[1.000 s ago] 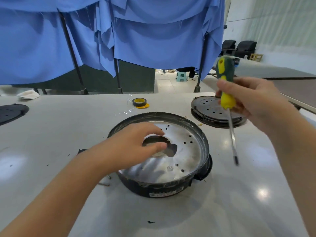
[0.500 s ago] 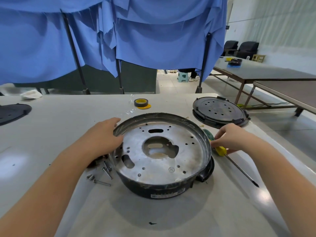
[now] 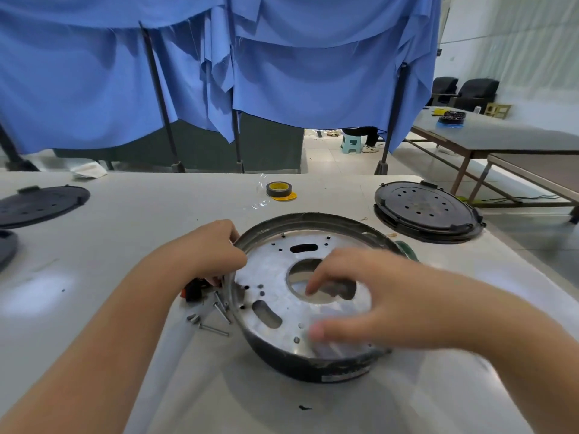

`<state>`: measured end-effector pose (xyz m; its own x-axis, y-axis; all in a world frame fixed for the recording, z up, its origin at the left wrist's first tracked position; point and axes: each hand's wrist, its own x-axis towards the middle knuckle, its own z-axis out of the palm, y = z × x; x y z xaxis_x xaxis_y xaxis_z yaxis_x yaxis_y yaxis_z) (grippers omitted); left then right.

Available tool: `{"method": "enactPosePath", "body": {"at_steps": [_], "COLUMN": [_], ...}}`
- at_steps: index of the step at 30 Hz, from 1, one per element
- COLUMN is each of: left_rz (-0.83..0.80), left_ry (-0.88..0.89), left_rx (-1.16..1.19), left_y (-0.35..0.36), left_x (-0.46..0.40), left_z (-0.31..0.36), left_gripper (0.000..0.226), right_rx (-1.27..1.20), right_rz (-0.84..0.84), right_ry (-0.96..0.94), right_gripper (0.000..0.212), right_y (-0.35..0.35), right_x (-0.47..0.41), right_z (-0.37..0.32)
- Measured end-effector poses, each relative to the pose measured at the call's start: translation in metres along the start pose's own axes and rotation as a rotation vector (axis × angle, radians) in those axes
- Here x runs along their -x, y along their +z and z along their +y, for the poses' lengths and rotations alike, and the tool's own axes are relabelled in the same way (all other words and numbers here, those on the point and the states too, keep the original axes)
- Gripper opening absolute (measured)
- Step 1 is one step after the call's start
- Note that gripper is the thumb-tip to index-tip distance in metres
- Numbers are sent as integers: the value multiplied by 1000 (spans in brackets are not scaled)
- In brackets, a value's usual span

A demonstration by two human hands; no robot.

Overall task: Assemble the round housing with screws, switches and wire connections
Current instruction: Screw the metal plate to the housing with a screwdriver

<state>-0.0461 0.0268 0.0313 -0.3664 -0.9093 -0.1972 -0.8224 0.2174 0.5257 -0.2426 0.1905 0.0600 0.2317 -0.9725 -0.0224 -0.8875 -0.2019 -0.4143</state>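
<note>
- The round housing [image 3: 300, 308] is seen upside down on the white table [image 3: 125, 245], near its middle, with a perforated metal plate [image 3: 275, 277] facing up inside the dark rim
- The left rim is gripped by the left hand [image 3: 210, 252], its fingers curled over the edge
- The right hand [image 3: 354, 292] is held over the plate's round central opening, fingers spread and loosely bent, blurred; nothing is seen in it
- Loose screws [image 3: 216, 317] lie on the table touching or just beside the housing's left wall, next to a small red-and-black part [image 3: 194, 288]
- A white label [image 3: 340, 377] is seen on the housing's front wall; its writing cannot be read
- A tape roll [image 3: 279, 189] and a black round cover [image 3: 426, 208] lie farther back
</note>
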Motion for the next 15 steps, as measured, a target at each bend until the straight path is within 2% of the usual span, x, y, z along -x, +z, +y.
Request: {"method": "enactPosePath", "body": {"at_steps": [2,6,8,11,15], "left_rz": [-44,-85,-96,-94,16], "left_ry": [-17,-41,-23,-18,41], "left_rx": [-19,-54,-27,45,21], "left_y": [-4,-11,-13,-15,-17], "left_x": [5,9,10,14,27], "left_z": [1,-1,-6,-14,-34], "left_gripper": [20,15,19,39,26], "right_rx": [114,281,307,341,339], "right_rz": [-64,25,70,123,123], "right_ry": [-50,-189,-227,-245,-250], "right_gripper": [64,66,60,45,36], "right_y": [17,46,54,57,58], "right_x": [1,-2,-3,-2,4], "right_z": [-13,-23,-25,-26,-23]}}
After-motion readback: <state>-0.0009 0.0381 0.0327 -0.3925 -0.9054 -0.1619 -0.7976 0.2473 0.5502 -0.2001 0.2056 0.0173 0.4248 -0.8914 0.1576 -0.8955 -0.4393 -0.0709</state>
